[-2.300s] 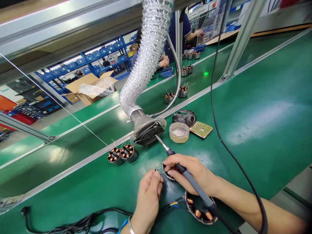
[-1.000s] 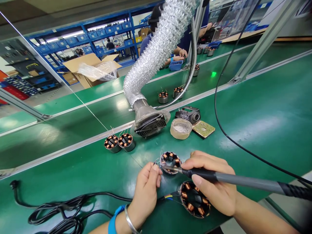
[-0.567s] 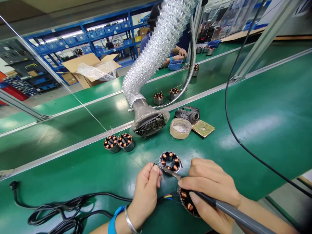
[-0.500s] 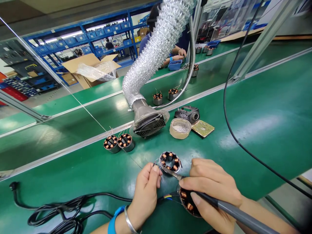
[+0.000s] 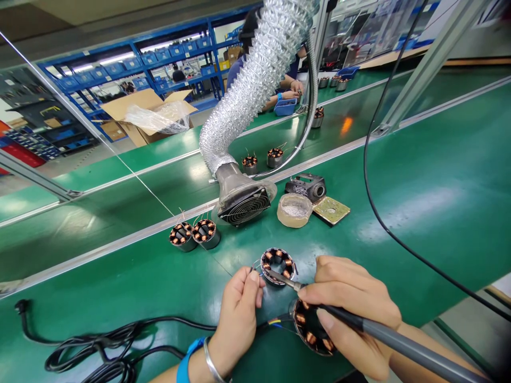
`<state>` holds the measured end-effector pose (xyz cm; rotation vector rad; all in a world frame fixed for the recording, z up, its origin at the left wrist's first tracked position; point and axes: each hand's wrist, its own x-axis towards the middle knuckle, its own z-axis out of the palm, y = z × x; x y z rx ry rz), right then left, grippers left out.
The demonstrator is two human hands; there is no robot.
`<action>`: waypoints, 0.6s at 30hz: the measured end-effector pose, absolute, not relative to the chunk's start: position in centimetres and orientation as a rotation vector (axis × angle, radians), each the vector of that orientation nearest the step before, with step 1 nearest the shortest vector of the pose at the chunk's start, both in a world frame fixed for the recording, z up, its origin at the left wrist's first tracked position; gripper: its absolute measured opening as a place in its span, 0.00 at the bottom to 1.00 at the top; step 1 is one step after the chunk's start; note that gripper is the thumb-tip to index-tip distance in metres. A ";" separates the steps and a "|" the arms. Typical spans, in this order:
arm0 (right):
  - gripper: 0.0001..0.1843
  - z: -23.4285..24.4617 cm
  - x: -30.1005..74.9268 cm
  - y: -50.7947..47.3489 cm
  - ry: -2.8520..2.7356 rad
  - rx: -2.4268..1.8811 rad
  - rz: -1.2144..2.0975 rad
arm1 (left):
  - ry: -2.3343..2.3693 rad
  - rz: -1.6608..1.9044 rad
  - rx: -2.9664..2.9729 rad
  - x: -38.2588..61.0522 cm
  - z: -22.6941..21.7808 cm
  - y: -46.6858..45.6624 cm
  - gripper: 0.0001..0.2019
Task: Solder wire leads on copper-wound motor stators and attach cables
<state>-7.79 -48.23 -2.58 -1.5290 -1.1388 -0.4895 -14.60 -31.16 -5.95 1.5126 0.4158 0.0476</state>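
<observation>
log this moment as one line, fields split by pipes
left hand: pinching thin wires | right hand: holding soldering iron | tip: at copper-wound ring, contact unclear

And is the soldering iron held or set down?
Held: the soldering iron sits in the right hand's grip, its tip at the copper-wound ring; contact there is unclear.

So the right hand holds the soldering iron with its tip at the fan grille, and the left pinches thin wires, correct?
Not quite: the head view shows the soldering iron tip at the copper-coil ring beside the left hand. The rest holds.
</observation>
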 end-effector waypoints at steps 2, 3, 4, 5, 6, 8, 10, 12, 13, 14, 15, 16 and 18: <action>0.15 -2.7 -7.8 -48.2 -1.137 -1.523 -0.490 | 0.422 0.044 1.513 -14.7 -6.0 -31.1 0.26; 0.15 -2.8 -7.8 -48.3 -1.132 -1.515 -0.494 | 0.423 0.044 1.515 -14.7 -6.1 -31.1 0.26; 0.15 -3.0 -7.8 -48.3 -1.122 -1.506 -0.502 | 0.424 0.044 1.517 -14.8 -6.1 -31.1 0.26; 0.15 -3.2 -7.8 -48.4 -1.113 -1.496 -0.512 | 0.423 0.043 1.519 -14.8 -6.2 -31.1 0.26; 0.15 -3.3 -7.7 -48.5 -1.100 -1.488 -0.526 | 0.421 0.042 1.522 -14.8 -6.2 -31.1 0.26; 0.15 -3.5 -7.3 -48.8 -1.062 -1.505 -0.557 | 0.418 0.037 1.524 -14.8 -6.3 -31.0 0.26; 0.16 -3.6 -6.5 -49.4 -1.010 -1.554 -0.617 | 0.420 0.030 1.520 -14.7 -6.4 -31.0 0.26; 0.15 -3.9 -5.4 -50.2 -0.944 -1.636 -0.693 | 0.428 0.021 1.511 -14.7 -6.5 -30.9 0.26; 0.15 -4.2 -4.7 -50.6 -0.907 -1.686 -0.730 | 0.430 0.017 1.505 -14.7 -6.6 -30.9 0.26; 0.14 -4.7 -3.9 -51.0 -0.865 -1.737 -0.769 | 0.430 0.012 1.498 -14.7 -6.6 -30.9 0.26; 0.13 -5.3 -3.2 -51.4 -0.824 -1.794 -0.804 | 0.429 0.006 1.492 -14.7 -6.7 -30.9 0.27; 0.13 -6.0 -2.4 -51.8 -0.783 -1.855 -0.835 | 0.425 0.000 1.487 -14.7 -6.8 -30.9 0.27; 0.13 -7.5 -1.1 -52.5 -0.725 -2.000 -0.829 | 0.419 -0.011 1.479 -14.7 -6.8 -30.9 0.27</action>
